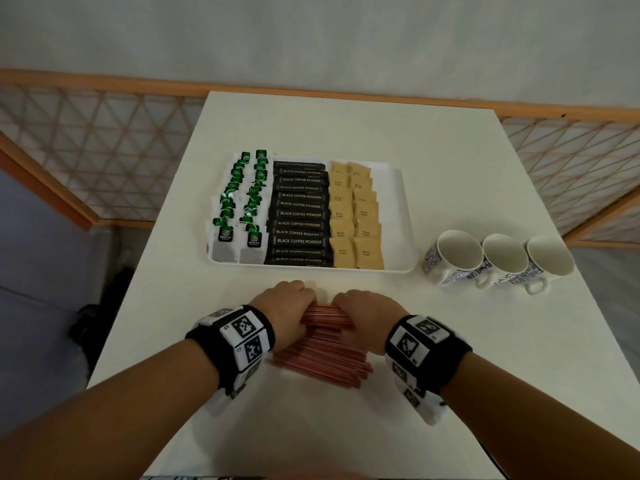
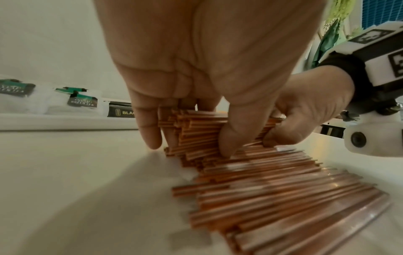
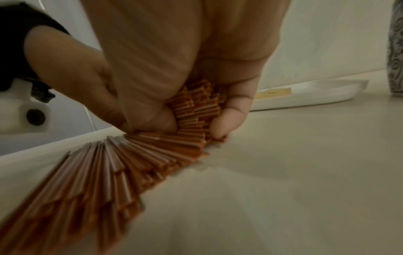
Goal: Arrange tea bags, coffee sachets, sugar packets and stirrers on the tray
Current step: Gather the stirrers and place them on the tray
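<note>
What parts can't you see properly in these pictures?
- Fingertips of the left hand and right hand: head view, curled under into the orange plastic stirrers.
- Near stirrers: both wrist views, blurred.
- Print on tan paper sugar packets: head view, too small.
- Patterned white cup: right wrist view, cut by edge.

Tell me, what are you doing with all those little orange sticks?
A person is setting up a drinks tray. The tea bags, coffee sachets and sugar packets already sit on it in rows. Both the left hand and the right hand are gripping a bunch from the pile of stirrers on the table. Three cups wait beside the tray.
</note>
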A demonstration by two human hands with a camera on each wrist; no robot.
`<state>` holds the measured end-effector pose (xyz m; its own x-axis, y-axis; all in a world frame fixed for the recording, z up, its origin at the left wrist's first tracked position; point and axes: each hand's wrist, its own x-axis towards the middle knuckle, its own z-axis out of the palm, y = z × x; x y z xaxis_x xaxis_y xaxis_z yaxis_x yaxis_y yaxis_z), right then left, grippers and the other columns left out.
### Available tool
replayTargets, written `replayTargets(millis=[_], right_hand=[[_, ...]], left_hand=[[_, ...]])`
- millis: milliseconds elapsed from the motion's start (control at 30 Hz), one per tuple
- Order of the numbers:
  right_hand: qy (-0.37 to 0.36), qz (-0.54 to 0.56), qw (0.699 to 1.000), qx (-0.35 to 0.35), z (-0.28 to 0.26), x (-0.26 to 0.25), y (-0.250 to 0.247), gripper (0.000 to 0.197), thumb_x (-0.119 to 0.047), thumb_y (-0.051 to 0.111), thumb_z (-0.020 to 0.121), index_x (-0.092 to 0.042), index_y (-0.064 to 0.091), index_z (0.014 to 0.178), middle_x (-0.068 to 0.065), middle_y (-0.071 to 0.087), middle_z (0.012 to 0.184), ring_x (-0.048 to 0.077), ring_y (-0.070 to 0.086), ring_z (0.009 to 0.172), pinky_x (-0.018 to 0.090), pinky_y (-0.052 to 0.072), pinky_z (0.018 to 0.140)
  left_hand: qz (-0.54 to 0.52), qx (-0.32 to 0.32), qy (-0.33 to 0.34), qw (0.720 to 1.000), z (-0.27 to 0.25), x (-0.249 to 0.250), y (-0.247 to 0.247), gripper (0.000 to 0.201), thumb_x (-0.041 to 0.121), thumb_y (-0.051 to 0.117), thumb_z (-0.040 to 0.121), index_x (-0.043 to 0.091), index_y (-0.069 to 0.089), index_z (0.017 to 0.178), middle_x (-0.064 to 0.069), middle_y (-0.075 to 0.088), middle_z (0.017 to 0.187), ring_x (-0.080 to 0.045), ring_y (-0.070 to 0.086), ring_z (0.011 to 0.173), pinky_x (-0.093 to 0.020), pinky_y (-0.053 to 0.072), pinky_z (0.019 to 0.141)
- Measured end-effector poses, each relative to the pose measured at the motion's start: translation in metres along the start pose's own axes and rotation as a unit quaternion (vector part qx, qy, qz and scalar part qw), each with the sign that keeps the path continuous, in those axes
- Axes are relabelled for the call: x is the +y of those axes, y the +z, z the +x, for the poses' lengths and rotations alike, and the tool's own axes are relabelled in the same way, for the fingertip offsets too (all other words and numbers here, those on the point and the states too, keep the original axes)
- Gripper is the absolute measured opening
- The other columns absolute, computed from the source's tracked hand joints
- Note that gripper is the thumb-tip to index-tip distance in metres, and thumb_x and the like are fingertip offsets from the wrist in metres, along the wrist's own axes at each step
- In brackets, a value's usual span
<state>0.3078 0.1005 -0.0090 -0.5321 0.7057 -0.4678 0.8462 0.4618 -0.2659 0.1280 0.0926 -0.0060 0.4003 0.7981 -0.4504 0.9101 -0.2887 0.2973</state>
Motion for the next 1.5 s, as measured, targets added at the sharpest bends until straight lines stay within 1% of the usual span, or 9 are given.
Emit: replayTargets(millis=[600, 733, 867, 1000, 1067, 1167, 1300, 1400, 1500], right_hand=[[-0.024, -0.008, 0.996, 0.08, -0.005, -0.007, -0.029, 0.035, -0.047, 0.052, 0.086, -0.023, 0.049, 0.112, -0.002, 0.058, 0.101, 0.02, 0.057, 0.09, 0.029, 0.037, 0.071], [-0.005, 0.005, 0.996, 0.093, -0.001, -0.007, -0.034, 0.025, -0.046, 0.051, 0.089, -0.026, 0.053, 0.104, -0.005, 0.061, 0.089, 0.017, 0.055, 0.076, 0.027, 0.037, 0.065], [0.022, 0.036, 0.99, 0.131, -0.001, -0.006, -0.037, 0.018, -0.04, 0.053, 0.088, -0.026, 0.055, 0.099, -0.01, 0.054, 0.077, 0.014, 0.05, 0.07, 0.025, 0.038, 0.062], [-0.005, 0.047, 0.989, 0.141, 0.008, -0.018, -0.043, 0.013, -0.033, 0.052, 0.087, -0.026, 0.056, 0.097, -0.008, 0.062, 0.079, 0.016, 0.057, 0.071, 0.027, 0.046, 0.062], [-0.009, 0.053, 0.989, 0.137, 0.011, -0.022, -0.046, 0.014, -0.031, 0.051, 0.086, -0.026, 0.056, 0.098, -0.007, 0.061, 0.077, 0.016, 0.059, 0.071, 0.027, 0.047, 0.062], [0.004, 0.043, 0.991, 0.126, 0.012, -0.018, -0.052, 0.014, -0.028, 0.05, 0.086, -0.026, 0.056, 0.098, -0.01, 0.055, 0.074, 0.015, 0.055, 0.068, 0.024, 0.042, 0.061], [0.001, 0.018, 0.995, 0.102, 0.013, -0.014, -0.059, 0.014, -0.027, 0.05, 0.086, -0.027, 0.056, 0.099, -0.011, 0.055, 0.076, 0.014, 0.052, 0.069, 0.024, 0.04, 0.062], [-0.016, 0.012, 0.993, 0.118, 0.013, -0.016, -0.06, 0.013, -0.029, 0.05, 0.087, -0.028, 0.056, 0.099, -0.008, 0.061, 0.081, 0.014, 0.055, 0.071, 0.025, 0.041, 0.062], [0.0, 0.049, 0.986, 0.158, 0.011, -0.01, -0.065, 0.012, -0.037, 0.056, 0.084, -0.029, 0.059, 0.093, -0.011, 0.062, 0.079, 0.011, 0.058, 0.072, 0.026, 0.048, 0.065]], left_hand=[[0.006, 0.054, 0.065, 0.996, 0.0, 0.003, -0.023, 0.023, 0.03, 0.049, 0.091, 0.023, 0.047, 0.113, 0.005, 0.056, 0.111, -0.017, 0.054, 0.102, -0.024, 0.033, 0.074], [-0.13, 0.088, 0.04, 0.987, -0.005, -0.002, -0.032, 0.029, 0.047, 0.066, 0.076, 0.034, 0.053, 0.099, 0.013, 0.061, 0.094, -0.008, 0.059, 0.083, -0.024, 0.046, 0.072], [-0.488, 0.092, -0.075, 0.864, -0.007, -0.011, -0.048, 0.048, 0.07, 0.056, 0.075, 0.029, 0.058, 0.099, -0.003, 0.063, 0.096, -0.013, 0.065, 0.076, -0.032, 0.057, 0.062], [-0.608, 0.046, -0.17, 0.774, 0.001, -0.008, -0.059, 0.057, 0.06, 0.032, 0.093, 0.012, 0.06, 0.106, -0.017, 0.063, 0.102, -0.029, 0.068, 0.084, -0.047, 0.059, 0.071], [-0.576, 0.064, -0.161, 0.799, 0.005, -0.008, -0.059, 0.053, 0.056, 0.034, 0.095, 0.012, 0.062, 0.102, -0.018, 0.066, 0.096, -0.028, 0.069, 0.074, -0.045, 0.06, 0.067], [-0.449, 0.022, -0.086, 0.889, 0.004, -0.015, -0.06, 0.051, 0.061, 0.043, 0.089, 0.015, 0.065, 0.094, -0.004, 0.068, 0.07, -0.016, 0.062, 0.05, -0.029, 0.054, 0.049], [-0.244, -0.059, -0.009, 0.968, 0.003, -0.015, -0.062, 0.041, 0.056, 0.077, 0.064, 0.024, 0.064, 0.088, 0.008, 0.067, 0.078, -0.006, 0.061, 0.064, -0.021, 0.048, 0.06], [-0.125, -0.047, 0.008, 0.991, 0.007, -0.013, -0.062, 0.03, 0.044, 0.075, 0.073, 0.024, 0.058, 0.087, 0.009, 0.06, 0.081, -0.008, 0.057, 0.072, -0.021, 0.044, 0.064], [-0.157, -0.026, 0.01, 0.987, 0.009, -0.02, -0.065, 0.021, 0.035, 0.071, 0.079, 0.029, 0.052, 0.077, 0.011, 0.056, 0.074, -0.004, 0.053, 0.063, -0.017, 0.04, 0.057]])
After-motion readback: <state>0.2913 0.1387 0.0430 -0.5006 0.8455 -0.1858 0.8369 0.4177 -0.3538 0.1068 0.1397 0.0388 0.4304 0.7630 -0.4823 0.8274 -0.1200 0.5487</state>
